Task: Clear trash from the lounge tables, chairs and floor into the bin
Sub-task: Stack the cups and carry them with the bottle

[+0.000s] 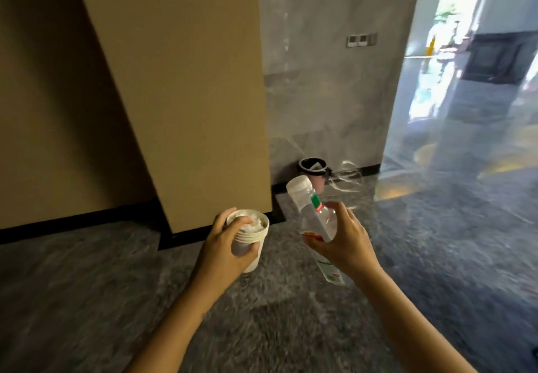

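The left hand (pixel 224 244) has its fingers curled round a stack of cups (pixel 253 237) stuffed with crumpled tissue. The right hand (pixel 346 244) grips a bottle (pixel 311 209) low down, its cap tilted toward the bin (pixel 313 172). Both loads are well short of the bin, which stands ahead with something pale already inside. This trash looks gathered but not yet dropped; reaching the bin and letting go remain. Tables and chairs are out of view.

nothing is reading clearly here: the bottle (pixel 320 222) is showing a red and green label (pixel 316 202), its print blurring out.
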`<action>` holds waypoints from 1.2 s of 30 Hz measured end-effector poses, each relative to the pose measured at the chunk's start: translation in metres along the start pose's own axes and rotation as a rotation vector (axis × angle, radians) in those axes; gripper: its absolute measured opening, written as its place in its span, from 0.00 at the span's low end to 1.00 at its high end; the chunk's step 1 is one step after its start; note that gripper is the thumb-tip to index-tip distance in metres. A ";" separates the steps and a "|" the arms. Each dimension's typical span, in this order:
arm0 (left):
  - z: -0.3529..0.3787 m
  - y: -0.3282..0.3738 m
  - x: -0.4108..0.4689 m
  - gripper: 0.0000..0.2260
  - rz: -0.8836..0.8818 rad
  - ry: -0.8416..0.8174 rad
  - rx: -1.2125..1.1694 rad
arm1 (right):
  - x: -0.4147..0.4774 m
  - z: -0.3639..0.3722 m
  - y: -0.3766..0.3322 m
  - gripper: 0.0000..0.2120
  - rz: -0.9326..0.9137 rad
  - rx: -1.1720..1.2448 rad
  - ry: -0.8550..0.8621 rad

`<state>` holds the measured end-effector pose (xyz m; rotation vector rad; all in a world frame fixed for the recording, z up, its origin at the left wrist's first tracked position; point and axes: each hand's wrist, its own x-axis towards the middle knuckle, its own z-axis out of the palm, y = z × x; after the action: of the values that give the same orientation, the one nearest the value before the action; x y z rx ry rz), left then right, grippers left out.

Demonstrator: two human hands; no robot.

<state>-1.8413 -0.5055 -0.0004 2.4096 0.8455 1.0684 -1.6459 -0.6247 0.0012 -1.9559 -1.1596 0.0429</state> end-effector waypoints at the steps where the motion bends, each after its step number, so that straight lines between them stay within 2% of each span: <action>1: 0.022 -0.003 0.034 0.16 0.019 -0.022 -0.018 | 0.028 -0.002 0.017 0.32 0.029 -0.016 0.023; 5: 0.124 -0.019 0.154 0.15 0.106 -0.125 -0.113 | 0.136 0.005 0.095 0.34 0.138 -0.070 0.121; 10: 0.250 -0.054 0.309 0.15 0.190 -0.168 -0.167 | 0.291 0.034 0.191 0.33 0.183 -0.088 0.193; 17: 0.371 -0.099 0.527 0.16 0.167 -0.205 -0.170 | 0.538 0.059 0.278 0.32 0.155 -0.054 0.169; 22: 0.435 -0.167 0.649 0.17 0.086 -0.175 -0.099 | 0.689 0.101 0.332 0.33 0.148 -0.031 0.109; 26: 0.525 -0.224 0.749 0.18 0.032 -0.129 -0.108 | 0.811 0.138 0.407 0.33 0.155 -0.065 0.085; 31: 0.628 -0.270 0.896 0.17 0.026 -0.198 -0.131 | 0.974 0.165 0.475 0.32 0.217 -0.044 0.035; 36: 0.716 -0.301 1.028 0.17 -0.004 -0.211 -0.104 | 1.097 0.174 0.543 0.30 0.310 0.032 0.080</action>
<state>-0.8621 0.3288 -0.0728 2.3796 0.7050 0.8177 -0.7075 0.1761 -0.0789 -2.0733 -0.7922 0.1437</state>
